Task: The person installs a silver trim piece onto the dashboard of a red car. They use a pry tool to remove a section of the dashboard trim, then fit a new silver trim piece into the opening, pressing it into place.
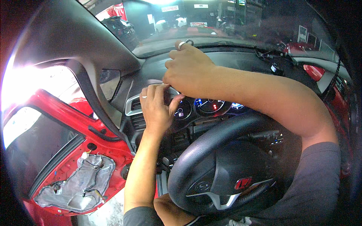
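My left hand (155, 109) is at the left end of the instrument cluster (208, 105), its fingers bent over the top edge of the cluster trim (174, 91) and its thumb in front of the left gauge. Just above it, my right hand (190, 69) lies on the dashboard (233, 60), with the arm reaching across above the steering wheel (200, 150). Its fingers are curled, one wearing a ring, and whatever is beneath them is hidden. The gauges are lit, with red and blue lights showing.
An air vent (134, 106) is left of my left hand. The red car door (109, 177) stands open, its inner panel off, showing a grey sheet (75, 188) and wires. The windshield (226, 22) slopes close above my right hand. A small black part (277, 69) lies on the dashboard.
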The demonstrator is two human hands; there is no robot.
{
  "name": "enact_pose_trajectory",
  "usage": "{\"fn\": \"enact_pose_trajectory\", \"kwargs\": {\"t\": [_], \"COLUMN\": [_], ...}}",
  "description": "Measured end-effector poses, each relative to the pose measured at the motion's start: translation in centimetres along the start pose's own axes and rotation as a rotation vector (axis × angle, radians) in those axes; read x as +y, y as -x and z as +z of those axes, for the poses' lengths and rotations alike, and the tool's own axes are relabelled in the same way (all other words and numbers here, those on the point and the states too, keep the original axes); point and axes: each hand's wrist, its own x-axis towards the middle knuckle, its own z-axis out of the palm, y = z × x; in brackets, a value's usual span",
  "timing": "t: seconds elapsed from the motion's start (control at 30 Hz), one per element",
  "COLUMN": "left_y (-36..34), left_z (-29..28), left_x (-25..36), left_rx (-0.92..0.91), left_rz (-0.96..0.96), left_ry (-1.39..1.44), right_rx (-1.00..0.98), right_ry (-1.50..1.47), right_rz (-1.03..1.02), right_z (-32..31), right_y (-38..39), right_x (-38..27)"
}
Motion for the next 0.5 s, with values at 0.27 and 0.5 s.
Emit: {"fn": "enact_pose_trajectory", "kwargs": {"t": [0.27,0.5], "left_y": [0.7,0.0], "left_z": [-2.0,-3.9], "left_x": [-1.5,-1.3], "left_rx": [0.004,-0.152], "left_rz": [-0.031,-0.042], "left_ry": [-0.090,-0.069], "right_rx": [-0.060,-0.144], "right_ry": [-0.028,-0.374], "right_rz": [0.104,0.206], "right_z": [1.8,2.4], "right_y": [-1.2,-1.8], "right_x": [0.2,1.4]}}
